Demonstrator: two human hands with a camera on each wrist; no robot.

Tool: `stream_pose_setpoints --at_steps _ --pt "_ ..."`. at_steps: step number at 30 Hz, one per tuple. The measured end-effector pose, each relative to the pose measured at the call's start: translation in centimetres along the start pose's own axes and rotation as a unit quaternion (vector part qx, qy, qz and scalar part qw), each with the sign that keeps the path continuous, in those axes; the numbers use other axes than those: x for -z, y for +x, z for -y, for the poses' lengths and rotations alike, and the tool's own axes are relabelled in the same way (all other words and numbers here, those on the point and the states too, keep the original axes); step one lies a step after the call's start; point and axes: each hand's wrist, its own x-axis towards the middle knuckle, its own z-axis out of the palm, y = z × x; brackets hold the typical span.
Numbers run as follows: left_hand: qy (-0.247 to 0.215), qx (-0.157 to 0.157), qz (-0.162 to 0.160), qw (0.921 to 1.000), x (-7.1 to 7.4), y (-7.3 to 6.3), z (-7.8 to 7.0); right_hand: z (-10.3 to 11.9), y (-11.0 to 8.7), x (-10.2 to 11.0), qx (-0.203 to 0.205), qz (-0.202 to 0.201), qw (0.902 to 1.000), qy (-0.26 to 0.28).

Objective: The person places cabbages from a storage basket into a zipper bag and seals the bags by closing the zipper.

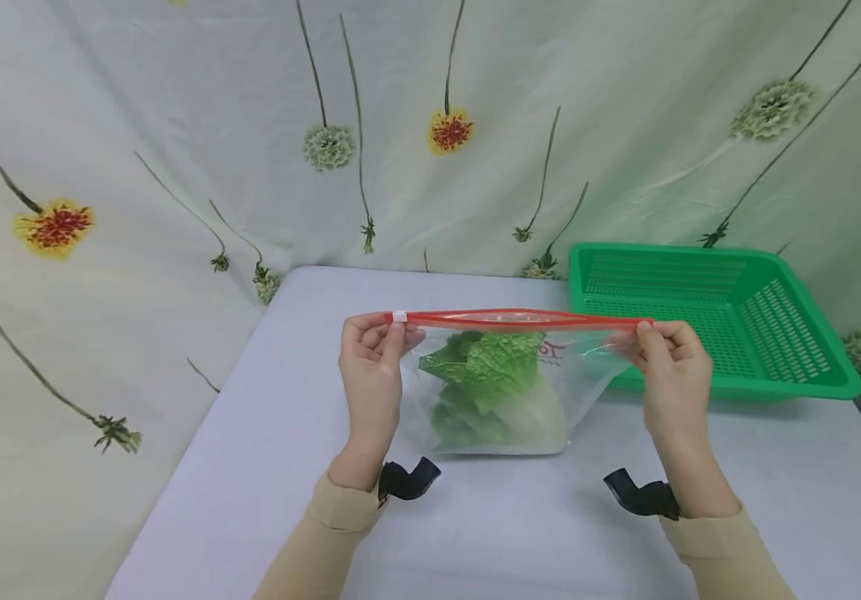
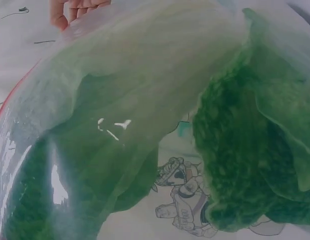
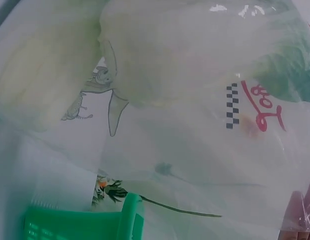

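Note:
A clear zip bag (image 1: 591, 358) with a red zip strip (image 1: 603, 321) hangs stretched between the two hands. Its two red edges stand slightly apart along the middle. Inside lies a leafy green vegetable with a pale stem end (image 1: 505, 375), like a small cabbage. The left hand (image 1: 372, 367) pinches the bag's top left corner, beside a white slider (image 1: 399, 317). At the top right corner, the thumb and fingers of the right hand (image 1: 676, 375) pinch the strip. Leaves (image 2: 244, 150) fill much of the left wrist view; red lettering (image 3: 264, 107) shows in the right wrist view.
A green plastic basket (image 1: 783, 333) with slotted walls stands at the back right, partly behind the bag and right hand. The table has a white cover (image 1: 272, 467). Behind it hangs a flower-print cloth (image 1: 235, 100). Black wrist cameras (image 1: 409, 481) are on both wrists.

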Motion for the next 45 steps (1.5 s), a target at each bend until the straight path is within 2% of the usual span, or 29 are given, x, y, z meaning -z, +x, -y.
stream_pose_setpoints --at_steps 2,5,9,12,15,20,25,28,31,32,34,36,37,39,41,43,45 --pt "-0.005 0.003 0.005 1.0 -0.1 -0.1 0.1 0.2 -0.1 0.1 -0.008 0.0 1.0 -0.006" --pt "-0.011 0.009 0.002 0.9999 -0.2 -0.3 0.2 0.3 -0.1 0.1 -0.006 0.006 0.9999 0.013" --pt "-0.026 0.024 -0.017 0.9992 -0.5 -0.5 0.3 0.0 -0.3 -0.3 0.037 0.013 0.9984 0.04" --pt "-0.044 0.034 -0.027 0.9981 -0.6 -0.5 0.3 -0.5 -0.5 -0.7 0.075 0.01 0.9967 0.028" --pt "-0.066 0.052 -0.028 0.996 -0.6 -0.6 0.1 -0.9 -0.7 -0.8 0.092 0.006 0.9957 -0.003" --pt "-0.076 0.092 -0.024 0.9925 -0.6 -0.6 0.2 -1.1 -0.9 -0.7 0.091 0.003 0.9957 -0.017" --pt "-0.064 0.108 -0.031 0.9916 -0.4 -0.8 0.4 -1.0 -1.0 -0.6 0.06 0.011 0.9981 0.007" --pt "-0.054 0.103 -0.025 0.9929 -0.5 -1.2 0.4 -0.7 -1.1 -0.3 0.031 0.007 0.9993 0.021" --pt "-0.049 0.085 -0.016 0.995 -0.8 -1.5 0.4 -0.5 -1.0 0.0 0.019 -0.004 0.9998 0.012" --pt "-0.051 0.079 -0.013 0.9955 -0.9 -1.6 0.5 -0.4 -1.0 0.2 0.019 -0.009 0.9998 -0.002" --pt "-0.056 0.071 -0.009 0.9959 -1.2 -1.8 0.5 -0.2 -1.0 0.5 0.038 -0.008 0.9973 -0.063" --pt "-0.059 0.066 -0.005 0.9961 -1.5 -2.0 0.5 0.1 -1.2 0.5 0.084 -0.007 0.9862 -0.143" --pt "-0.059 0.064 -0.003 0.9962 -1.6 -2.1 0.5 0.4 -1.4 0.4 0.125 -0.007 0.9752 -0.182" --pt "-0.054 0.059 0.004 0.9968 -1.7 -2.3 0.4 1.1 -1.9 -0.4 0.232 -0.003 0.9411 -0.246" --pt "-0.044 0.05 0.012 0.9977 -1.8 -2.5 0.4 2.2 -2.5 -2.0 0.332 0.01 0.9021 -0.275" --pt "-0.035 0.037 0.018 0.9986 -1.9 -2.6 0.3 3.3 -3.2 -4.0 0.415 0.056 0.8626 -0.284" --pt "-0.03 0.024 0.021 0.999 -1.9 -2.7 0.2 4.2 -4.1 -6.2 0.45 0.13 0.8315 -0.299"
